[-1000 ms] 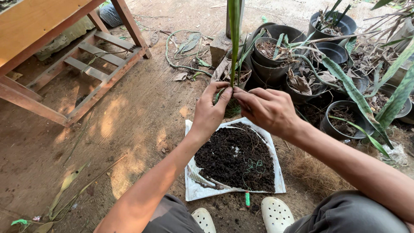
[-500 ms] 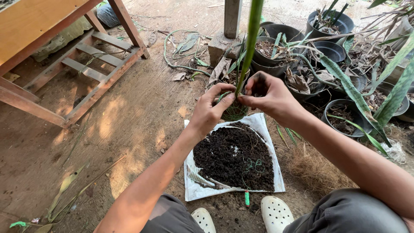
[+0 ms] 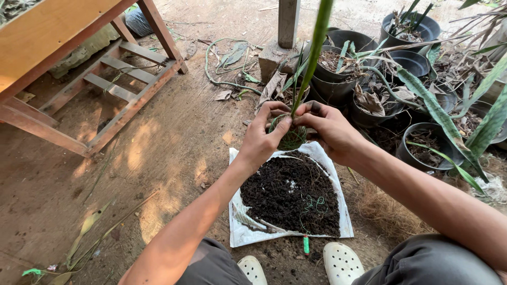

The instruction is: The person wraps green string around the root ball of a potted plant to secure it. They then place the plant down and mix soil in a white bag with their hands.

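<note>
My left hand (image 3: 262,136) and my right hand (image 3: 328,126) both grip a round root ball wrapped in green thread (image 3: 292,137), held above a white sack (image 3: 240,235) spread on the ground. Out of the ball rises a long green leaf (image 3: 316,46), leaning right toward the top of the view. Dark soil (image 3: 290,192) is heaped on the sack, with a loose tangle of green thread (image 3: 312,203) lying on it. A small green and red stick-like object (image 3: 305,244) lies at the sack's near edge, between my white clogs (image 3: 340,262).
Several black pots (image 3: 422,153) with striped long-leaved plants crowd the right side. A wooden post on a concrete block (image 3: 285,31) stands behind my hands. A wooden bench frame (image 3: 105,79) fills the upper left. A hose (image 3: 211,74) and dry leaves lie on the bare dirt.
The leaf has tilted from upright toward the right. My hands have drawn closer together around the ball, and the ball has dropped slightly toward the sack.
</note>
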